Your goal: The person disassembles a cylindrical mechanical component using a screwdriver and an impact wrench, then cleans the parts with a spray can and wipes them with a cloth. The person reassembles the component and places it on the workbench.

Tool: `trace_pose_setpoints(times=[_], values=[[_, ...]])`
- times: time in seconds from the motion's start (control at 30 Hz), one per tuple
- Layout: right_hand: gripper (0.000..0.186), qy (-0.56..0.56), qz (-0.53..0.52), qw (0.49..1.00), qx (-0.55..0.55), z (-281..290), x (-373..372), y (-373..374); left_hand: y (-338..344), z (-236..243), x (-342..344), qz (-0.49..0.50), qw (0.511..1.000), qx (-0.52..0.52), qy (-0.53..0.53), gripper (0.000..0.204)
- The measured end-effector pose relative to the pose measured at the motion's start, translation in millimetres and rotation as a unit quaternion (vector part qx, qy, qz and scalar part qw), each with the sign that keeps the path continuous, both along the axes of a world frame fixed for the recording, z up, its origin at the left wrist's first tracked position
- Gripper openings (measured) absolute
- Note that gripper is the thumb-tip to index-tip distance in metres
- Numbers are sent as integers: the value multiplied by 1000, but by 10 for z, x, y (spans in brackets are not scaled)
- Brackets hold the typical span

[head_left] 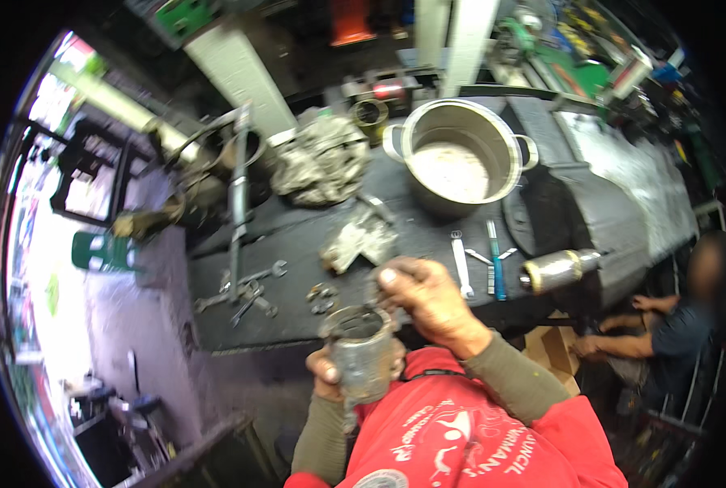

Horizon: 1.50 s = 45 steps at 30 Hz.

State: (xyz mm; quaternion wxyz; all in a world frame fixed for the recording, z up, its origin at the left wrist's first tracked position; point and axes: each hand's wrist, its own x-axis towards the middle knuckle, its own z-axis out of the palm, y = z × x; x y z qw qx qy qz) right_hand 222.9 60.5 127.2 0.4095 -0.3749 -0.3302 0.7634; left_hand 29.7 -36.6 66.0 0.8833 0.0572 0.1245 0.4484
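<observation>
A scuffed grey metal cylinder [357, 362] with an open top is held low in front of me by my left hand [326, 370], fingers wrapped round it. Just above its rim, on the right, my right hand [424, 301] is closed, thumb and fingers pinching a small dark piece that I cannot make out. On the dark bench [217, 329] beyond lie a crumpled dirty white cloth [355, 244], a cluster of small metal parts [322, 297] and several wrenches [257, 297].
A steel pot [456, 163], a bundled rag [318, 167], a long upright tool [239, 195], more tools [497, 260] and a metal cylinder [554, 272] occupy the bench. A co-worker [668, 333] sits at right near a cardboard box [546, 350]. A green chair [103, 252] stands left.
</observation>
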Motion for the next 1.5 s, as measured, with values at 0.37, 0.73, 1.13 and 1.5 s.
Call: trace_pose_setpoints(times=[0.37, 0.73, 1.13, 1.5], values=[[24, 19, -25, 995, 97, -392, -107, 16, 363, 126, 103, -80, 970, 2, 229, 113], [55, -11, -12, 983, 185, -315, 259, -92, 510, 289, 222, -137, 922, 42, 360, 108], [25, -155, -3, 970, 187, -132, 676, -240, 245, 105, 185, -168, 984, 49, 43, 92], [19, -185, 171, 936, 245, -73, 522, -149, -58, 174, 37, -121, 989, 66, 54, 95]])
